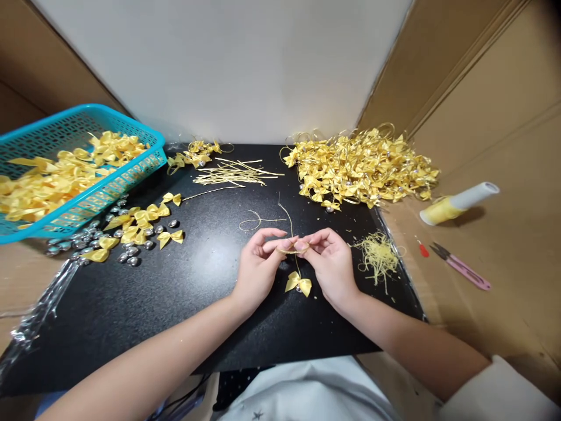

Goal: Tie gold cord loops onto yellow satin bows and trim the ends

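Observation:
My left hand (pixel 258 263) and my right hand (pixel 331 260) meet over the black mat (pixel 175 304), fingertips pinched on a thin gold cord (pixel 293 250) that curves between them. The cord's free end runs up toward the back of the mat. A small yellow ribbon bow (pixel 298 284) hangs from the cord just below my fingers, between my two wrists. Both hands are closed in a pinch on the cord.
A turquoise basket (pixel 131 169) of yellow bows stands at the left. Loose bows and silver beads (pixel 127 254) lie beside it. Cut gold cords (pixel 234 172) lie at the back, a big heap of finished bows (pixel 363 166) at the right, cord trimmings (pixel 379 254), a thread spool (pixel 456 204) and snips (pixel 460 266).

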The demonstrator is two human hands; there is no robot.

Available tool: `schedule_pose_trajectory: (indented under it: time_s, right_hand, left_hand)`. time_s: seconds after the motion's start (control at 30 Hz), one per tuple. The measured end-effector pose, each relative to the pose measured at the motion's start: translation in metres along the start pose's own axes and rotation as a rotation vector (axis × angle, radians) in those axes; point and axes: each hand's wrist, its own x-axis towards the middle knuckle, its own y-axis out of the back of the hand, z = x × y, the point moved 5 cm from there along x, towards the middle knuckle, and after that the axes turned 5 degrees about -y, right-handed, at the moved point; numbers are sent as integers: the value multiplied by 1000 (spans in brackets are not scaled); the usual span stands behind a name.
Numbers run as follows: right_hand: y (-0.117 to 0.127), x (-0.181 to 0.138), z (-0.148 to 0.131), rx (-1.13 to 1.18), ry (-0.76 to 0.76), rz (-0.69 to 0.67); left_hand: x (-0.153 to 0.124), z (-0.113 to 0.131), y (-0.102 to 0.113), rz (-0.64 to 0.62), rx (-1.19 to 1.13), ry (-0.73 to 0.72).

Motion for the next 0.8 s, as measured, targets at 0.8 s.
schedule_pose_trajectory:
  time_s: [0.8]
  right_hand:
    - [-3,3,-7,-263,253,-59]
  left_hand:
    - [4,0,2,29,-80,-18]
